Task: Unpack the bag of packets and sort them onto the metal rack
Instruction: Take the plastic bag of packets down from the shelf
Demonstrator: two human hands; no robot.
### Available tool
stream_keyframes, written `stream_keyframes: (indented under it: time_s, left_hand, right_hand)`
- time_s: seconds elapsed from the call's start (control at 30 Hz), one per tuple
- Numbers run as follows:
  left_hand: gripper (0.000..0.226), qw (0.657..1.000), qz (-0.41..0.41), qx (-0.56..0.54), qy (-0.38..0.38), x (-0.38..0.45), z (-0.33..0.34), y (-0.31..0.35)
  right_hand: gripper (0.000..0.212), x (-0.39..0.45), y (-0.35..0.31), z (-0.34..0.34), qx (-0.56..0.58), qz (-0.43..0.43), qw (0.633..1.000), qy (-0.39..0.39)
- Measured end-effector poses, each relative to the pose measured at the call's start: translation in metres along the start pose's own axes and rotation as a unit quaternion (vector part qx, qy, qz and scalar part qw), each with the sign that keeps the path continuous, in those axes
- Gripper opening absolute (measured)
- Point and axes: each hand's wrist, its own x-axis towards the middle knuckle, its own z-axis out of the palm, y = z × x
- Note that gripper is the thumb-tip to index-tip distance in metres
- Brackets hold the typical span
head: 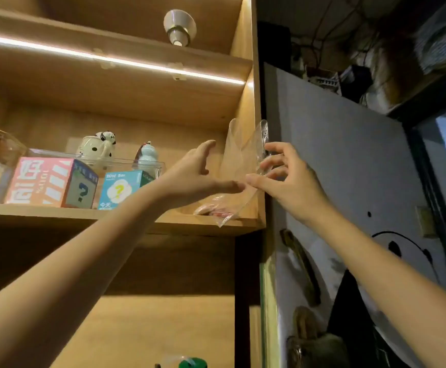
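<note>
Both hands reach up: left hand (198, 173) spread open, right hand (283, 176) pinching a clear plastic bag (239, 160) on the wooden shelf (83, 216), pinkish contents at its bottom.

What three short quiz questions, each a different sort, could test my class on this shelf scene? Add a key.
1. True or false: the clear plastic bag stands at the right end of the wooden shelf.
2. Which hand touches the bag's right edge? A) left hand B) right hand
3. Fill in: both boxes, the pink box and the blue box, show a ____ mark.

Key: 1 true; 2 B; 3 question
</note>
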Motion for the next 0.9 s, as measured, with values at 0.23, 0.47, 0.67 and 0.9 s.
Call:
stream_keyframes:
  time_s: [0.23,0.47,0.67,0.9]
  left_hand:
    - [0.113,0.999,-0.031,-0.019,-0.040,0.035,0.034,-0.027]
    - [0.091,0.995,-0.013,0.078,-0.058,0.058,0.073,-0.042]
    - [0.059,0.984,0.025,0.168,-0.051,0.061,0.088,-0.049]
    - [0.066,0.966,0.064,0.249,-0.035,0.059,0.095,-0.051]
  right_hand:
    - [0.081,0.021,0.040,0.019,0.130,0.207,0.968,0.060]
    - [0.087,0.043,0.043,0.033,0.145,0.265,0.953,0.017]
    - [0.049,0.056,0.049,0.041,0.070,0.266,0.959,0.064]
    - [0.012,0.064,0.061,0.050,-0.059,0.214,0.966,0.135]
